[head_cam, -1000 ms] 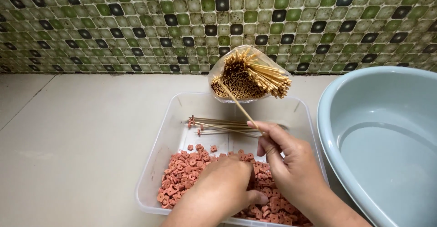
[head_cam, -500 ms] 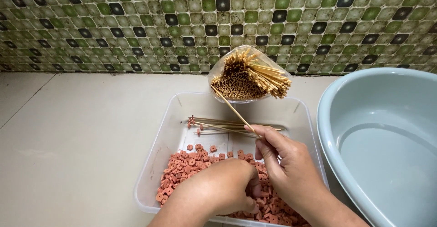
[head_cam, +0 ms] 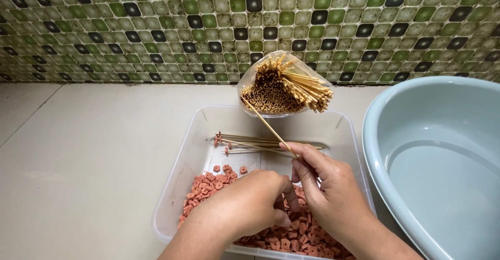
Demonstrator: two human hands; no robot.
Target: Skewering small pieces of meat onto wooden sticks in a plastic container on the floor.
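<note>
Right hand [head_cam: 325,184]: fingers closed in a pinch on a bamboo skewer [head_cam: 265,124], which slants up and away from the fingertips toward the bag of skewers [head_cam: 284,85]. Left hand [head_cam: 250,205]: fingers curled down, knuckles up, tips among the pink sausage pieces [head_cam: 208,184]; whether they grip a piece cannot be told. Both hands nearly touch over the clear plastic tray [head_cam: 190,150]. Just beyond the right fingertips, loaded skewers [head_cam: 250,143] lie flat across the tray. Right of that hand stands a pale blue basin [head_cam: 432,150]. Behind everything, a green mosaic tile wall [head_cam: 130,25].
</note>
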